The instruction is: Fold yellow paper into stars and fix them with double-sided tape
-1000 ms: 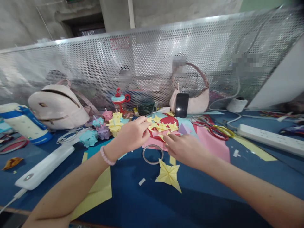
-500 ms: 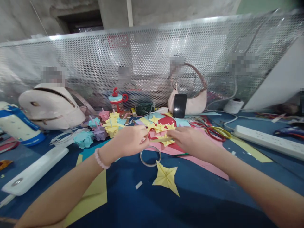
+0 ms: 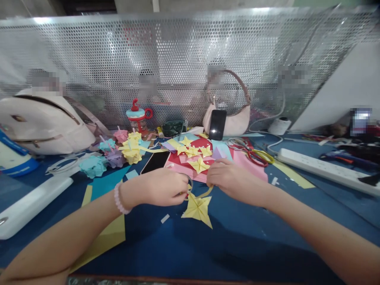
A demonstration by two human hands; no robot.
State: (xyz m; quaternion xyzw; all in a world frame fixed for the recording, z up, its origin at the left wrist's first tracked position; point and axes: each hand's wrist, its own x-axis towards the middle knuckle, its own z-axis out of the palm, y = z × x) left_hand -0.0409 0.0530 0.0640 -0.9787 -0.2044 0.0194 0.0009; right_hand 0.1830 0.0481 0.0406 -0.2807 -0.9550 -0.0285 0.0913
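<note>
A narrow yellow paper strip (image 3: pixel 205 192) curves down from the pinched fingers of my right hand (image 3: pixel 227 180) and runs behind a point of the folded yellow paper star (image 3: pixel 197 209) toward my left hand (image 3: pixel 162 187). The left fingers are closed and seem to pinch its other end, which is mostly hidden. That hand, with a pink bead bracelet on its wrist, lies over part of the tape roll (image 3: pixel 190 181). The four-pointed star rests on the table just below both hands. Smaller yellow paper stars (image 3: pixel 198 165) lie beyond the hands on red and pink paper.
Folded paper lanterns (image 3: pixel 93 165) stand left, near a phone (image 3: pixel 156 161). Yellow paper (image 3: pixel 109 233) lies under my left forearm. Scissors (image 3: pixel 258 157) and a white power strip (image 3: pixel 323 169) are on the right. A handbag (image 3: pixel 234 118) with another phone (image 3: pixel 218 124) leaning on it stands behind.
Both hands have come down and nearer, the left now over the tape roll. The yellow strip, stretched between the hands half a second ago, now curves low by the star. The view has shifted.
</note>
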